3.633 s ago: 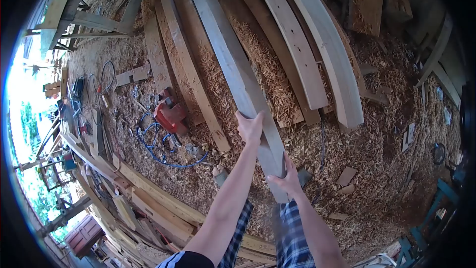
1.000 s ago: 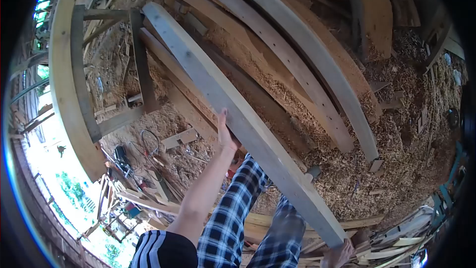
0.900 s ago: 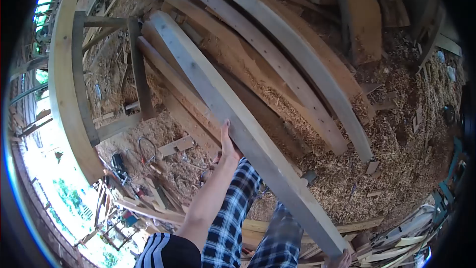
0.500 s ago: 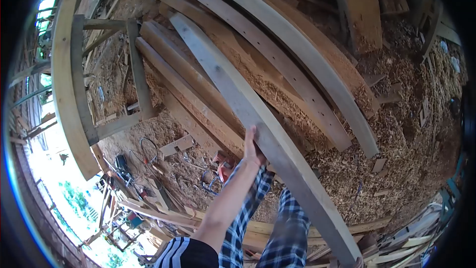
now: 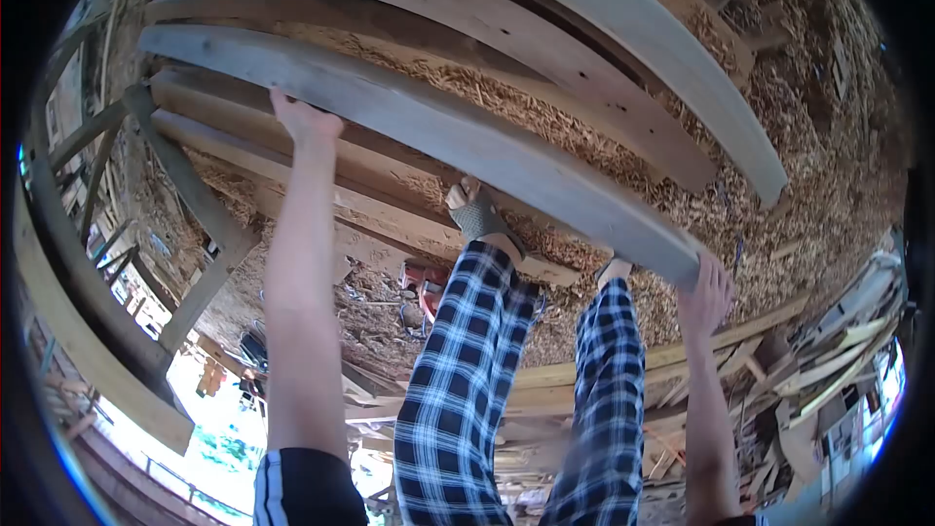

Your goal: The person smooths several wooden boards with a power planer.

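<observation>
A long, slightly curved wooden beam (image 5: 419,112), greyish and planed smooth, slants across the view from upper left to lower right. My left hand (image 5: 305,120) grips its near edge toward the left end, with most of its fingers hidden beneath or behind the wood. At the right end, my right hand (image 5: 706,297) is closed around the beam's tip. Just beyond it lies another curved beam (image 5: 458,10) with a row of small dark holes. Closer to me, rougher timbers (image 5: 380,161) run partly under the held beam.
A pale curved beam (image 5: 672,39) lies at the upper right. Wood shavings (image 5: 779,156) cover the ground. A red power tool (image 5: 424,282) rests near my leg, while a wooden frame (image 5: 200,205) stands at left. Stacked boards (image 5: 750,326) lie behind my feet.
The held beam has swung to lie more crosswise. My left hand has shifted from mid-beam toward its left end. My right hand, barely visible before at the lower end, now shows clearly.
</observation>
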A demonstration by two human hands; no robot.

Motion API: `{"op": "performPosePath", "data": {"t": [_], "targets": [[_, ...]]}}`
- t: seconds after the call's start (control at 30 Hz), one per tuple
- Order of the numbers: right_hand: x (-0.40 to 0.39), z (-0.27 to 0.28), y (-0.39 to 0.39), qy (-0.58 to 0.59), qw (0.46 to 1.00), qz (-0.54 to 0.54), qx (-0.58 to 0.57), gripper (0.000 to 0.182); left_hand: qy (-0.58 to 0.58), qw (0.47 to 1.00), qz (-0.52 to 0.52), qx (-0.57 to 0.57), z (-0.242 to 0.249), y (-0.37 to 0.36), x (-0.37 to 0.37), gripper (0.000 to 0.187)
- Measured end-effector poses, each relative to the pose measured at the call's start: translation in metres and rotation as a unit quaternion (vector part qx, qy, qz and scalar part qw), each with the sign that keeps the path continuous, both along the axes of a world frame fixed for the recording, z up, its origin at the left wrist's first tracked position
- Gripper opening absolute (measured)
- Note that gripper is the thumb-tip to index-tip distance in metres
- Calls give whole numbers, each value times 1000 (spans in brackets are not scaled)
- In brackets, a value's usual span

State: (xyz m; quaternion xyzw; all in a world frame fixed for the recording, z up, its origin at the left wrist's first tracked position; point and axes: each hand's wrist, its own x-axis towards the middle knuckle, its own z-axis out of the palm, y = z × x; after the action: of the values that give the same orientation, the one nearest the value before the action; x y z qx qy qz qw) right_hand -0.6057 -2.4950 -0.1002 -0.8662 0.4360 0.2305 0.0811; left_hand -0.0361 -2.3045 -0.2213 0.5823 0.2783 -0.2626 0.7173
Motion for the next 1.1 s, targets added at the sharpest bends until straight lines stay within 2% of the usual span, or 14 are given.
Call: {"op": "performPosePath", "data": {"t": [0.07,0.2,0.27,0.3,0.37,0.47,0.5,0.57,0.67,0.77,0.83,0.9,1.03,1.1], "targets": [[21,-21,-7,-10,1000,11,-15,71,66,993,11,-99,12,-6,7,51],[56,-60,-23,-28,999,18,-23,75,49,992,-70,-88,-26,-2,34,37],[69,-76,-24,-2,1000,17,4,76,22,998,-26,58,-48,2,37,26],[70,-84,-25,0,1000,19,0,76,25,998,-24,53,-59,6,39,26],[67,-106,-17,-42,998,43,-28,71,-19,992,-94,80,-71,16,40,64],[57,-117,-3,-52,997,41,-43,70,-24,995,-75,56,-71,34,25,74],[58,-119,-6,-63,996,40,-45,69,-23,996,-72,57,-73,29,24,74],[62,-112,-9,-47,998,30,-17,68,-33,992,-56,108,-73,26,26,51],[74,-108,-14,-15,999,29,0,68,-30,987,-25,153,-56,7,7,50],[70,-113,-6,0,998,64,-5,69,-1,990,15,143,-49,1,-16,51],[69,-118,4,21,999,45,-5,73,-1,991,16,130,-80,21,-20,57],[59,-128,10,-9,997,72,-13,76,41,990,-31,131,-55,12,-35,92],[56,-134,11,-8,997,73,-3,80,-30,980,-44,190,-65,1,-54,109],[57,-129,3,-24,995,93,-12,77,-38,988,-23,149,-55,-10,-56,122]]}}
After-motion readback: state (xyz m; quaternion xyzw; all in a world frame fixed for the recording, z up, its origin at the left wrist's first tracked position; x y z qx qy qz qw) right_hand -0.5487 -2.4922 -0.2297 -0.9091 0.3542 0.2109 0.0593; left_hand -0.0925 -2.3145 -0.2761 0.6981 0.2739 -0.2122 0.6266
